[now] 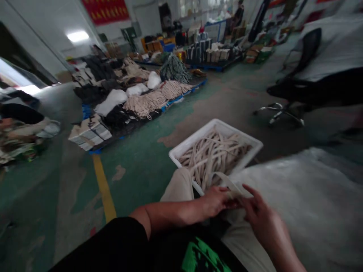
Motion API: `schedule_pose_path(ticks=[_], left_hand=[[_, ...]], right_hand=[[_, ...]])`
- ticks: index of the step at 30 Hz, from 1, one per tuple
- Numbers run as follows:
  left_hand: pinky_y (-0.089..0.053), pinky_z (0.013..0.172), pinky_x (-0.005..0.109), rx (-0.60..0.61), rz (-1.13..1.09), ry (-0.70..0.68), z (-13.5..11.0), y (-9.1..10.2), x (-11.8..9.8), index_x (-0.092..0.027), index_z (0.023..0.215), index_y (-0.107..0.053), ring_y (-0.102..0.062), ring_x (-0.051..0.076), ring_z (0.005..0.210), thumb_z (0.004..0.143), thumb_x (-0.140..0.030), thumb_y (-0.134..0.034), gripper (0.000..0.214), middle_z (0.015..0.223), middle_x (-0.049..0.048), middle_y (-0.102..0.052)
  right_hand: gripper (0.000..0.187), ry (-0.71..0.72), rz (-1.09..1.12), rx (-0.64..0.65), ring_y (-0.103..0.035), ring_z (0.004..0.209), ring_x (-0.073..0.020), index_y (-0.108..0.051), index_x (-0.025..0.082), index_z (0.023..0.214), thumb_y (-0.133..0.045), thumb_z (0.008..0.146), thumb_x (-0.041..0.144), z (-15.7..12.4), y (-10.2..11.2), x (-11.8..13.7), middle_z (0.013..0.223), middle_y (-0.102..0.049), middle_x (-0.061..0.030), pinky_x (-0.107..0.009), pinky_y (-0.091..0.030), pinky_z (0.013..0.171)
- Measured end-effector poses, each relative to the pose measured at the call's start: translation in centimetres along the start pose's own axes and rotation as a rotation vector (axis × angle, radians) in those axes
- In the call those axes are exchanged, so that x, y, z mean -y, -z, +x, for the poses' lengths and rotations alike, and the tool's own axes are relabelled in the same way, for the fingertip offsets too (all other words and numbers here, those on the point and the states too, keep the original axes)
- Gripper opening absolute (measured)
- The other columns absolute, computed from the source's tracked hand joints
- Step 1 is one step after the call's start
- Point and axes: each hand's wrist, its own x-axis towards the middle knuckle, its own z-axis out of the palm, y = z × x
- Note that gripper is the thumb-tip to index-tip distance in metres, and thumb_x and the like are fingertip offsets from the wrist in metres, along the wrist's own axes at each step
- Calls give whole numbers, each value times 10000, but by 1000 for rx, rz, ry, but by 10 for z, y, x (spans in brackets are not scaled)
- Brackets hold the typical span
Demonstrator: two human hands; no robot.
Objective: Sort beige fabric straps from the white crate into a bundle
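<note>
Just over my lap, my left hand (216, 201) is closed on a flat beige fabric strap (225, 179), which rises in a loop above the fingers. My right hand (260, 212) meets it from the right and pinches the same strap, with one finger stretched out over it. The fingertips are blurred and partly cover each other. Beyond my hands, a white plastic bin (216, 122) holds a tangled heap of similar straps (212, 151). The strap in my hands hangs down toward that heap.
A big whitish plastic sheet or bag (309, 200) lies to the right. Farther back stands a black office chair (307, 56). Pallets with bundled straps (150, 102) and strapped white stacks (90, 132) are at far left. A yellow line (103, 185) crosses the green floor.
</note>
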Motion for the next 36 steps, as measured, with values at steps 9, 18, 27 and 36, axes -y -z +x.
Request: schedule_pose_path(ticks=[9, 18, 27, 36], left_hand=[[-480, 736, 277, 3, -30, 134, -17, 15, -33, -139, 787, -695, -653, 151, 727, 630, -277, -894, 288, 772, 50, -713], [-509, 762, 287, 144, 3, 343, -28, 15, -16, -155, 857, -704, -687, 176, 771, 674, -269, -851, 261, 825, 61, -746], [-511, 850, 376, 342, -75, 508, -41, 23, -7, -110, 934, -711, -721, 249, 872, 820, -414, -634, 334, 896, 133, -762], [-557, 734, 230, -166, -249, 272, 8, 25, -53, -62, 1073, -662, -701, 140, 727, 992, -303, -506, 298, 795, 84, -722]], right_hand=[[258, 355, 11, -81, -733, 878, -195, -669, 267, 1189, -569, 952, 257, -33, 25, 21, 1050, -746, -72, -297, -595, 774], [202, 438, -61, -140, -714, 944, -181, -710, 236, 1029, -529, 972, 169, -21, 6, 12, 1061, -741, -78, -282, -573, 826], [158, 331, 51, -75, -739, 811, -192, -675, 234, 1003, -521, 970, 214, -31, 7, 27, 918, -780, -57, -290, -568, 740], [115, 107, 465, -18, -720, 698, -189, -742, 273, 924, -628, 928, 293, -86, 68, 41, 819, -774, -24, -284, -569, 677]])
